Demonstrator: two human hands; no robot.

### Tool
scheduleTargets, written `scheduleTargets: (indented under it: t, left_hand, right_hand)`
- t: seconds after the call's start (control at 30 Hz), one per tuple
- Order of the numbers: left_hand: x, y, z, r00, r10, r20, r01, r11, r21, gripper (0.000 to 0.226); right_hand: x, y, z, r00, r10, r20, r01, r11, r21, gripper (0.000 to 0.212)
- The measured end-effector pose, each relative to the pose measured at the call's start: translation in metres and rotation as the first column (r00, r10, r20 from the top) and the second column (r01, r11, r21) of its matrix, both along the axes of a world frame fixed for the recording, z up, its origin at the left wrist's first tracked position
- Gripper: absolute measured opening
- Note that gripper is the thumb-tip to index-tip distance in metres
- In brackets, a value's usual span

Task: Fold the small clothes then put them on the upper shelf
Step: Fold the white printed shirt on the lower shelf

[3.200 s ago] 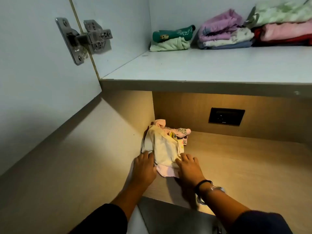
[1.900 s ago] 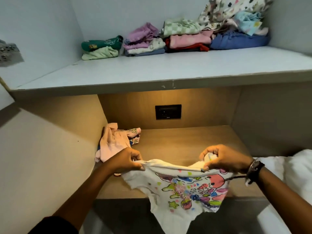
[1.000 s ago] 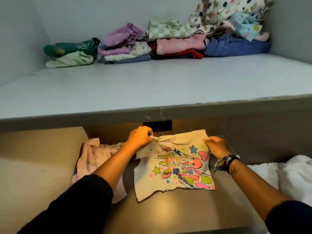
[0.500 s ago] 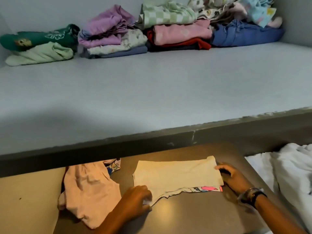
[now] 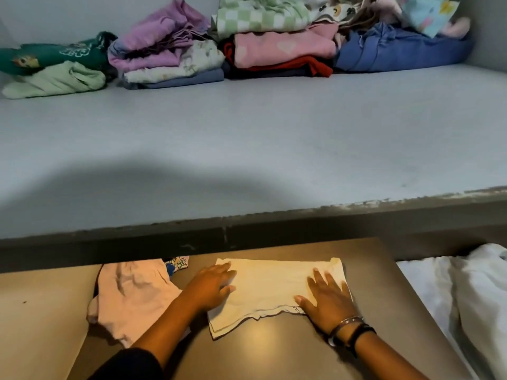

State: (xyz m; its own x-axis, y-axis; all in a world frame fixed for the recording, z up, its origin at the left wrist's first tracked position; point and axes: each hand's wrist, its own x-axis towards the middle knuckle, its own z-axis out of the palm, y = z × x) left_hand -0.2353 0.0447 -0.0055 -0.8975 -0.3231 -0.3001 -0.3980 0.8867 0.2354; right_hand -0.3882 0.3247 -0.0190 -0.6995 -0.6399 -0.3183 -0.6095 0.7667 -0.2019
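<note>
Closest to the camera, two arms in dark sleeves reach onto a brown wooden lower shelf (image 5: 274, 349), which shines a little under a light. The left hand (image 5: 210, 287) lies flat with its fingers spread on the left edge of a small cream cloth (image 5: 274, 289). The right hand (image 5: 327, 300) lies flat with fingers wide on the right part of the same cloth. Both hands press down and hold nothing. The right wrist wears a watch and bands (image 5: 348, 329).

The cream cloth is folded over and lies flat on the lower shelf, with a dark hem along its near edge. Just left of it sits a crumpled pink cloth (image 5: 131, 297), touching the left arm. A bit of patterned cloth (image 5: 178, 263) peeks out behind the pink one.

On the right, off the shelf, lies a heap of white bedding (image 5: 461, 297).

Above and behind is the upper shelf (image 5: 247, 149), wide, flat and pale grey, with a worn front edge. A soft shadow falls on its near part. At the back, against the grey wall, folded clothes stand in a row: a green pile (image 5: 55, 69), a purple pile (image 5: 167, 53), a pink and red pile (image 5: 279, 48) with a checked green piece on top, and a blue pile (image 5: 397, 50).
</note>
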Motion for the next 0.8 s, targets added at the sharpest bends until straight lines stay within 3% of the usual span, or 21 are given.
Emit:
scheduleTargets:
  t: [0.1, 0.17, 0.33, 0.43, 0.5, 0.63, 0.73, 0.8]
  left_hand:
    - [0.018, 0.019, -0.003, 0.991, 0.119, -0.066, -0.118, 0.993, 0.015, 0.053]
    - [0.029, 0.042, 0.000, 0.995, 0.066, -0.077, -0.070, 0.996, -0.054, 0.046]
    - [0.043, 0.098, 0.006, 0.997, -0.071, 0.000, 0.071, 0.997, -0.017, 0.037]
    - [0.047, 0.110, 0.008, 0.987, -0.161, -0.008, 0.161, 0.987, -0.005, 0.043]
    - [0.052, 0.109, 0.008, 0.978, -0.205, -0.032, 0.207, 0.975, 0.081, 0.052]
    - [0.067, 0.103, 0.003, 0.942, -0.334, 0.010, 0.330, 0.933, 0.141, 0.075]
    - [0.072, 0.102, 0.001, 0.936, -0.347, -0.052, 0.351, 0.931, 0.101, 0.068]
    - [0.070, 0.105, 0.000, 0.915, -0.386, -0.112, 0.393, 0.918, 0.044, 0.054]
  right_hand:
    - [-0.024, 0.004, -0.007, 1.000, 0.004, 0.007, -0.004, 1.000, 0.003, 0.074]
    - [-0.050, -0.001, -0.004, 0.998, 0.070, -0.006, -0.069, 0.997, 0.027, 0.070]
    - [-0.094, -0.033, 0.023, 0.970, 0.151, -0.188, -0.116, 0.976, 0.185, 0.059]
    - [-0.069, -0.042, 0.037, 0.975, 0.106, -0.194, -0.095, 0.993, 0.065, 0.052]
    - [-0.035, -0.034, 0.038, 0.978, 0.155, -0.138, -0.164, 0.985, -0.054, 0.052]
    - [0.040, 0.014, 0.020, 0.879, 0.463, -0.116, -0.477, 0.862, -0.170, 0.070]
    - [0.072, 0.049, 0.000, 0.791, 0.572, -0.217, -0.592, 0.805, -0.034, 0.091]
    - [0.081, 0.062, -0.012, 0.795, 0.588, -0.147, -0.590, 0.807, 0.039, 0.093]
